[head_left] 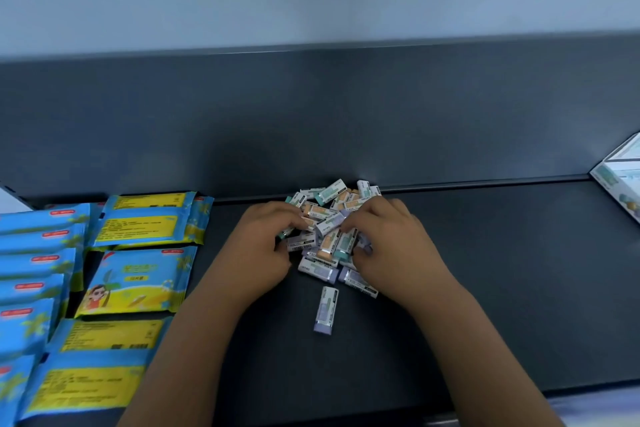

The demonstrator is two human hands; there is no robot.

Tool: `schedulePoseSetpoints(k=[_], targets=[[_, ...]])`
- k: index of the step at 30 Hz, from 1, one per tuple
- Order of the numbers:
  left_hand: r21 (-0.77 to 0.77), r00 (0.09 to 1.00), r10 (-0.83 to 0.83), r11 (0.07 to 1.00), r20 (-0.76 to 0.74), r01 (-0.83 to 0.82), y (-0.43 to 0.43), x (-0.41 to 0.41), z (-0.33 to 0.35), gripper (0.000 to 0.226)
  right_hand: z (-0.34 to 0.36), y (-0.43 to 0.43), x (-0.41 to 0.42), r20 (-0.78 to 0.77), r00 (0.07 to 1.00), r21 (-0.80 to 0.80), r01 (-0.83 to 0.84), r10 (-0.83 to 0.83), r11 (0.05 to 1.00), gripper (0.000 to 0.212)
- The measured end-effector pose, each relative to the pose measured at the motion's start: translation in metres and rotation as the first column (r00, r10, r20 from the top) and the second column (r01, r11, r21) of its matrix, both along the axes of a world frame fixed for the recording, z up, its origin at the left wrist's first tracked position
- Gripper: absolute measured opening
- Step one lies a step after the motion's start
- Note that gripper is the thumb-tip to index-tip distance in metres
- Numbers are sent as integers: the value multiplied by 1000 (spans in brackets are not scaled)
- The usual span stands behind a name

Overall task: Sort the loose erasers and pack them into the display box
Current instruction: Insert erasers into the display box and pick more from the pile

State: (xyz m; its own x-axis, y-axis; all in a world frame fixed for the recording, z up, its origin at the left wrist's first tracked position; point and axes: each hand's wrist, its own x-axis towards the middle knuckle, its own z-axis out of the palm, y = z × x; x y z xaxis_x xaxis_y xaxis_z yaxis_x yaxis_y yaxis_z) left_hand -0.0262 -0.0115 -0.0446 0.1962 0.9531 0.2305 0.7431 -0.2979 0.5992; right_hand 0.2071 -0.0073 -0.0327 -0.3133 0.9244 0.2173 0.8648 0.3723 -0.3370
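Observation:
A heap of several small erasers (pixel 332 215) in white sleeves with purple, green and orange ends lies on the dark shelf against its back wall. One purple eraser (pixel 326 309) lies alone, nearer to me than the heap. My left hand (pixel 265 246) rests on the heap's left side with its fingers curled into the erasers. My right hand (pixel 391 246) lies on the right side, fingers curled over some erasers. What each hand holds is hidden by the fingers. The display box (pixel 620 180) stands at the far right edge, partly cut off.
Several blue and yellow wipe packets (pixel 138 281) lie in rows on the left part of the shelf (pixel 485 288). The dark back wall (pixel 311 114) rises just behind the heap. The shelf's front edge runs along the bottom right.

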Motion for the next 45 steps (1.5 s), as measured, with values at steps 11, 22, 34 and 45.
schedulePoseSetpoints(k=[11, 22, 34, 45], targets=[[39, 993, 116, 993, -25, -115, -1, -6, -2, 35, 9, 11, 4, 127, 989, -19, -68, 70, 997, 40], [-242, 963, 204, 957, 174, -159, 3, -10, 7, 74, 12, 14, 7, 8, 997, -68, -74, 74, 995, 20], [-136, 935, 354, 927, 7, -349, 42, 10, 11, 37, 11, 15, 2, 94, 987, -51, -126, 130, 991, 33], [-236, 943, 330, 915, -25, -327, 61, 6, 19, 23, 7, 0, 10, -139, 990, 122, 19, -2, 992, 31]])
